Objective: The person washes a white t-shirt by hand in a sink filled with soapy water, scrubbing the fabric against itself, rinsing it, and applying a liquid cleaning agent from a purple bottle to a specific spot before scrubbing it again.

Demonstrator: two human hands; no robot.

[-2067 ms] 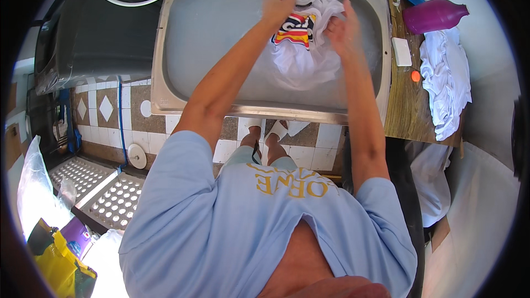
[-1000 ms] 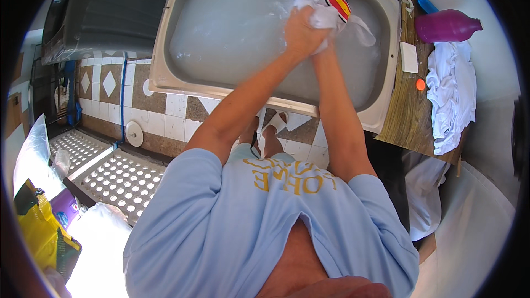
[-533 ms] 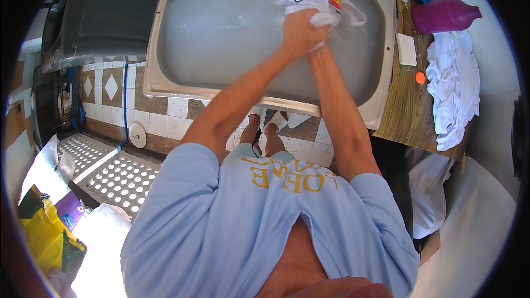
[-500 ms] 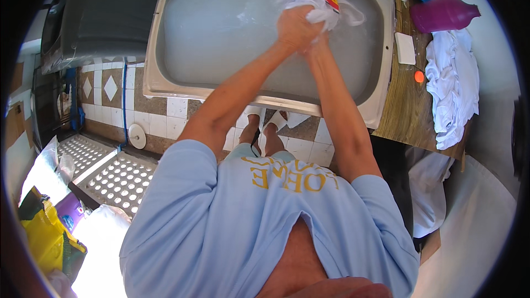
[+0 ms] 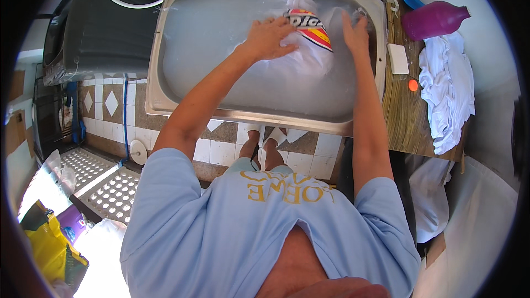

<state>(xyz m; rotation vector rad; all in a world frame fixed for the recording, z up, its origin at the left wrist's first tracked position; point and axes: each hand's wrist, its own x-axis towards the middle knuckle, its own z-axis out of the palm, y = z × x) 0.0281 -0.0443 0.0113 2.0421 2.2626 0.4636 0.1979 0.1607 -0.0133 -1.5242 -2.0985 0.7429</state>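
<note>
A white garment (image 5: pixel 309 60) with a red, yellow and black print floats spread out in the cloudy water of a metal sink (image 5: pixel 248 113). Over its left part lies my left hand (image 5: pixel 270 38), fingers stretched and apart, touching the cloth near the print. To the right of the garment, by the sink's right wall, my right hand (image 5: pixel 356 34) is raised with fingers extended and holds nothing. Part of the cloth is under water and hard to make out.
On the wooden counter (image 5: pixel 403 116) right of the sink are a purple bottle (image 5: pixel 436 20) lying on its side, a white bar (image 5: pixel 397 59), an orange cap (image 5: pixel 413 85) and crumpled white cloth (image 5: pixel 446 88). A dark appliance (image 5: pixel 107 33) with a white hose (image 5: pixel 118 1) stands left.
Both hands have let go of the bunched garment and moved apart, left hand leftward, right hand rightward. The cloth has dropped into the water and spread, its print opening out.
</note>
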